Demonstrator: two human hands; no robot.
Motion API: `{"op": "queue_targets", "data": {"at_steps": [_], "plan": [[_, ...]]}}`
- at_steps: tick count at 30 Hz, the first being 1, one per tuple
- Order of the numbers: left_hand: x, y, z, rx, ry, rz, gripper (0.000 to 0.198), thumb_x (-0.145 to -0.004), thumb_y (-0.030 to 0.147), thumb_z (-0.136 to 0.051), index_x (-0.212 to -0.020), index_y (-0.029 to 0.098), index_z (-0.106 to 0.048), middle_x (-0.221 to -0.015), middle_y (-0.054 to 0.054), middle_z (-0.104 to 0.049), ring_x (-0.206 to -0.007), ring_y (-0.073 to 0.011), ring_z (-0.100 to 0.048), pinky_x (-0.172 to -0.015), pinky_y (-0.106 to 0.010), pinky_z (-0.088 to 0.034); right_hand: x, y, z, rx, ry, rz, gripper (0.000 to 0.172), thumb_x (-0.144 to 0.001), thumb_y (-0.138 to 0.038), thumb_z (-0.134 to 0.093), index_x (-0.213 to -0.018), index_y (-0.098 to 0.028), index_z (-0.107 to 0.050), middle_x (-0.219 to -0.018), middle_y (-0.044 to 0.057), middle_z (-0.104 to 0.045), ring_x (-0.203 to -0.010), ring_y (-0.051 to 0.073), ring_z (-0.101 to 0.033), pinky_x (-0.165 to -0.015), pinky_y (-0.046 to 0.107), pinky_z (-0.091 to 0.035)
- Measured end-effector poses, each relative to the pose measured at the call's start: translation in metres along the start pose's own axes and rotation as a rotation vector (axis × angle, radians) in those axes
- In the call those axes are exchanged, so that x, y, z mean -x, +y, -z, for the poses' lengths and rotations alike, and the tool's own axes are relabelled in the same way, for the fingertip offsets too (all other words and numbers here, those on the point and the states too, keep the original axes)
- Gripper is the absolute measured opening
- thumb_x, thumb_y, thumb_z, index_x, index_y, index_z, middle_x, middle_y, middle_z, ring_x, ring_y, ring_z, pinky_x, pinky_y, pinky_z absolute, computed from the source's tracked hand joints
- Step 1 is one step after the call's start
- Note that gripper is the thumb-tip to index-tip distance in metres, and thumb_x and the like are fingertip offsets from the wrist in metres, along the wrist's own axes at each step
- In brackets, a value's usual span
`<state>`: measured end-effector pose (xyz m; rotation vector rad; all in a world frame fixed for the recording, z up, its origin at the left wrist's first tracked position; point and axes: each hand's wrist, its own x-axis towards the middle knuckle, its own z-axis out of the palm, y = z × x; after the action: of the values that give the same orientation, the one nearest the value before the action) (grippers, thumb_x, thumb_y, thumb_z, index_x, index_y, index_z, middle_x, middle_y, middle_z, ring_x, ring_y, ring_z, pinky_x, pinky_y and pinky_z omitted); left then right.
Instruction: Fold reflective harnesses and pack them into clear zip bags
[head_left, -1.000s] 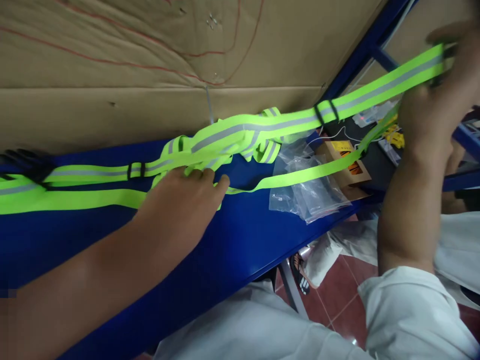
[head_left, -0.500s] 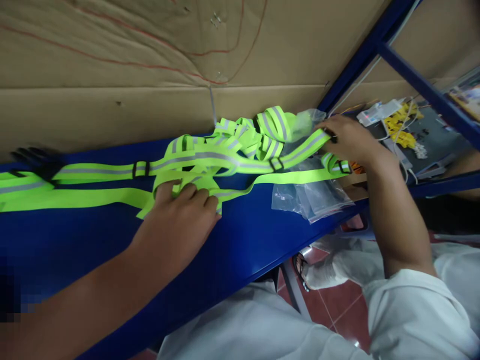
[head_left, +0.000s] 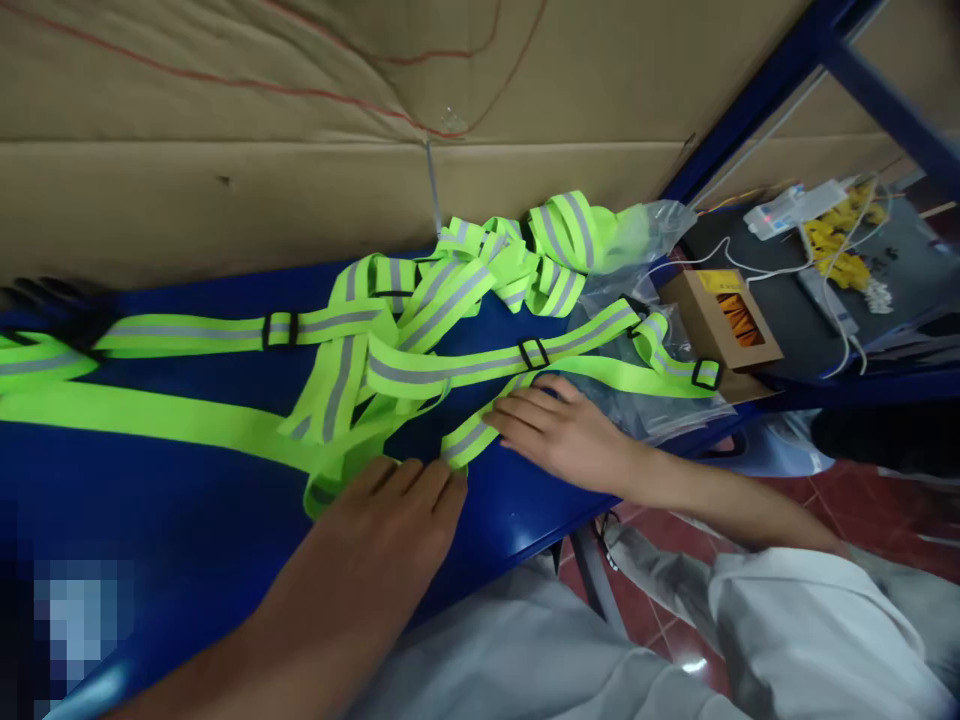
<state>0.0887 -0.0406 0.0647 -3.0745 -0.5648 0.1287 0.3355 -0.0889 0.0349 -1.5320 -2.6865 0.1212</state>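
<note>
A tangle of neon-green reflective straps (head_left: pixel 420 340) with grey stripes and black buckles lies across the blue table (head_left: pixel 187 500). My left hand (head_left: pixel 390 530) lies flat near the table's front edge, fingertips touching the lower end of a strap, fingers stretched out. My right hand (head_left: pixel 562 430) lies flat on the table just right of it, fingers extended onto a strap end. Neither hand grips anything.
A cardboard sheet (head_left: pixel 300 120) stands behind the table. Clear plastic bags (head_left: pixel 645 240) lie under the straps at the right. A small brown box (head_left: pixel 720 320), white cables and yellow parts (head_left: pixel 832 240) sit on a dark surface at the right. Red floor tiles show below.
My right hand let go of the strap it held up at the right and came down flat onto the table. My left hand slid toward the front edge. The straps now lie spread out.
</note>
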Motion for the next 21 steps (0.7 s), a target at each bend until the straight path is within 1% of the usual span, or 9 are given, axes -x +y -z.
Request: {"op": "queue_targets", "data": {"at_steps": [3, 5, 7, 9, 12, 14, 16, 19, 21], "plan": [[0.013, 0.012, -0.014, -0.024, -0.05, 0.017, 0.043, -0.094, 0.001, -0.05, -0.128, 0.013, -0.072, -0.093, -0.01, -0.073, -0.083, -0.0256, -0.069, -0.079, -0.042, -0.054, -0.003, 0.018, -0.008, -0.064, 0.046, -0.053, 0.035, -0.113, -0.028, -0.034, -0.117, -0.023, -0.069, -0.117, 0.005, -0.076, -0.112, 0.022, -0.068, -0.111, 0.045, -0.041], [0.022, 0.023, -0.021, -0.007, -0.069, 0.051, 0.051, -0.094, 0.004, -0.051, -0.142, 0.013, -0.064, -0.098, -0.011, -0.074, -0.086, -0.0262, -0.071, -0.08, -0.042, -0.055, -0.004, 0.024, -0.004, -0.115, 0.08, -0.107, 0.035, -0.112, -0.029, -0.037, -0.103, -0.02, -0.069, -0.099, 0.005, -0.076, -0.095, 0.02, -0.069, -0.11, 0.044, -0.038], [0.028, 0.035, -0.024, -0.008, -0.078, 0.062, 0.057, -0.091, 0.004, -0.054, -0.147, 0.014, -0.061, -0.106, -0.014, -0.074, -0.091, -0.0274, -0.072, -0.083, -0.041, -0.056, -0.005, 0.025, 0.002, -0.174, 0.081, -0.154, 0.036, -0.112, -0.03, -0.037, -0.096, -0.018, -0.067, -0.086, 0.004, -0.073, -0.082, 0.018, -0.067, -0.105, 0.042, -0.039], [0.03, 0.043, -0.024, -0.063, -0.095, 0.039, 0.06, -0.087, 0.002, -0.057, -0.146, 0.013, -0.063, -0.112, -0.016, -0.074, -0.097, -0.0289, -0.071, -0.085, -0.041, -0.057, -0.007, 0.026, 0.007, -0.213, 0.011, -0.195, 0.035, -0.111, -0.032, -0.038, -0.095, -0.017, -0.065, -0.079, 0.004, -0.07, -0.073, 0.017, -0.064, -0.089, 0.036, -0.042], [0.025, 0.045, -0.021, -0.126, -0.069, 0.018, 0.05, -0.092, 0.009, -0.058, -0.141, 0.012, -0.067, -0.107, -0.015, -0.074, -0.09, -0.0292, -0.07, -0.08, -0.043, -0.058, -0.012, 0.028, 0.007, -0.189, -0.154, -0.282, 0.032, -0.109, -0.035, -0.039, -0.102, -0.019, -0.065, -0.075, 0.003, -0.07, -0.063, 0.017, -0.061, -0.064, 0.032, -0.033], [0.021, 0.043, -0.018, -0.116, -0.042, 0.049, 0.038, -0.096, 0.015, -0.057, -0.131, 0.015, -0.074, -0.101, -0.013, -0.073, -0.085, -0.0287, -0.069, -0.077, -0.045, -0.058, -0.014, 0.029, 0.004, -0.183, -0.224, -0.322, 0.026, -0.108, -0.037, -0.044, -0.111, -0.021, -0.064, -0.077, 0.002, -0.071, -0.063, 0.018, -0.062, -0.06, 0.031, -0.028], [0.02, 0.039, -0.013, -0.11, -0.058, 0.063, 0.033, -0.094, 0.011, -0.056, -0.117, 0.017, -0.079, -0.102, -0.012, -0.073, -0.087, -0.029, -0.069, -0.078, -0.045, -0.058, -0.013, 0.029, 0.003, -0.194, -0.231, -0.311, 0.024, -0.106, -0.038, -0.052, -0.12, -0.02, -0.061, -0.087, 0.003, -0.074, -0.072, 0.02, -0.067, -0.062, 0.03, -0.033], [0.028, 0.033, -0.006, -0.138, -0.077, 0.011, 0.04, -0.087, 0.0, -0.053, -0.11, 0.016, -0.081, -0.114, -0.014, -0.073, -0.099, -0.0306, -0.07, -0.084, -0.044, -0.058, -0.002, 0.028, 0.014, -0.143, -0.138, -0.182, 0.032, -0.105, -0.038, -0.057, -0.129, -0.018, -0.06, -0.117, 0.011, -0.074, -0.102, 0.027, -0.07, -0.081, 0.035, -0.046], [0.038, 0.031, -0.007, -0.135, -0.052, -0.023, 0.044, -0.086, -0.002, -0.051, -0.112, 0.017, -0.081, -0.119, -0.015, -0.074, -0.103, -0.0312, -0.071, -0.086, -0.045, -0.058, 0.013, 0.028, 0.03, -0.137, -0.072, -0.09, 0.033, -0.107, -0.04, -0.054, -0.131, -0.018, -0.062, -0.131, 0.013, -0.07, -0.118, 0.029, -0.066, -0.096, 0.041, -0.047]]}}
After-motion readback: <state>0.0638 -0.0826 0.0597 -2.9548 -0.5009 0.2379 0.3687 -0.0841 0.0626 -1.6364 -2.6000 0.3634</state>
